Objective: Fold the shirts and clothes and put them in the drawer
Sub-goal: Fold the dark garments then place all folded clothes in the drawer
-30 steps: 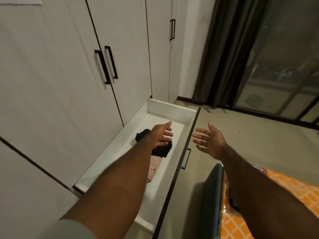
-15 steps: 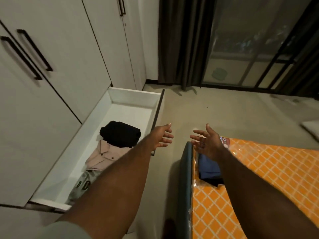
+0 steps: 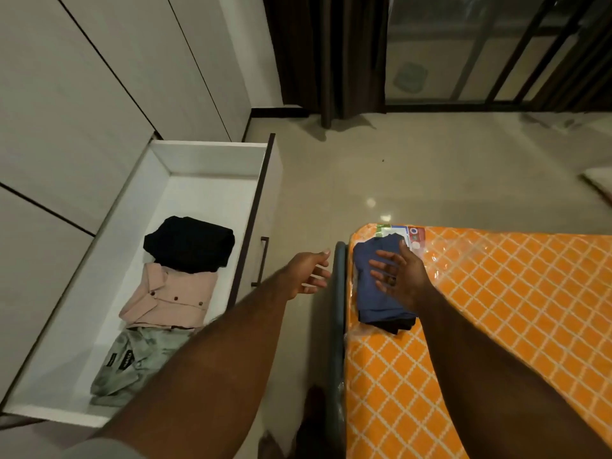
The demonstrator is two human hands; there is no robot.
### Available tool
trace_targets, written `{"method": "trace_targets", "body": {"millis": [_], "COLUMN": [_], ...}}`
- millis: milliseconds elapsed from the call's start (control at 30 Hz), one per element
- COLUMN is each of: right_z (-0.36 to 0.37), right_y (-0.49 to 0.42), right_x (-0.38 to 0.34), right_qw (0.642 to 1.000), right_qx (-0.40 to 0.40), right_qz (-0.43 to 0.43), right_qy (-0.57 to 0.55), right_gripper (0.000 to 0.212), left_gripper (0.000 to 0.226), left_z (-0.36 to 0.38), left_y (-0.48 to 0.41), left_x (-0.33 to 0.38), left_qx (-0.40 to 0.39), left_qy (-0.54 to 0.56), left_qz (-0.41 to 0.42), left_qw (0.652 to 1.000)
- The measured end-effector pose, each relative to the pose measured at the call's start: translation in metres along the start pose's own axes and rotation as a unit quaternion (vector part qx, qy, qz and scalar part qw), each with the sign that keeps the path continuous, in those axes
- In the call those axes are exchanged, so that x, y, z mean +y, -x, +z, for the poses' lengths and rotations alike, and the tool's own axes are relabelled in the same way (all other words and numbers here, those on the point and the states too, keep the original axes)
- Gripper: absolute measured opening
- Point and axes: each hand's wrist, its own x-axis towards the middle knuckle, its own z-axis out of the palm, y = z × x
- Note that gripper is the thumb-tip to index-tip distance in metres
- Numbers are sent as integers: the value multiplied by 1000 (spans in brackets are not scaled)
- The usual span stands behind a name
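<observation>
Now right hand [image 3: 402, 281] spread above folded blue garment [image 3: 374, 293]; left hand [image 3: 306, 273] relaxed, empty.

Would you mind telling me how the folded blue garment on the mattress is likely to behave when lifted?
The folded blue garment is cloth, so probably floppy and light. It lies on a dark piece, which may come along. The glossy mattress wrap probably lets it slide.

Open white wooden drawer [image 3: 212, 155] on the left below the wardrobe, holding in a row a black folded garment [image 3: 190, 243] farthest, pink buttoned shirt [image 3: 172, 298] in the middle, pale green shirt [image 3: 135, 366] nearest, blue folded garment [image 3: 371, 293] on the orange checked mattress [image 3: 496, 326] to the right, floor between.
</observation>
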Motion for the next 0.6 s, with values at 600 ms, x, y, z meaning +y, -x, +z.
{"method": "trace_targets", "body": {"millis": [600], "right_z": [-110], "right_y": [-167], "right_x": [64], "right_qw": [993], "right_qx": [105], "right_qz": [45], "right_qy": [2], "right_gripper": [66], "left_gripper": [33], "left_z": [127], "left_y": [-227], "left_x": [-49], "left_qx": [7], "left_qy": [-21], "left_qz": [-51], "left_qw": [998]}}
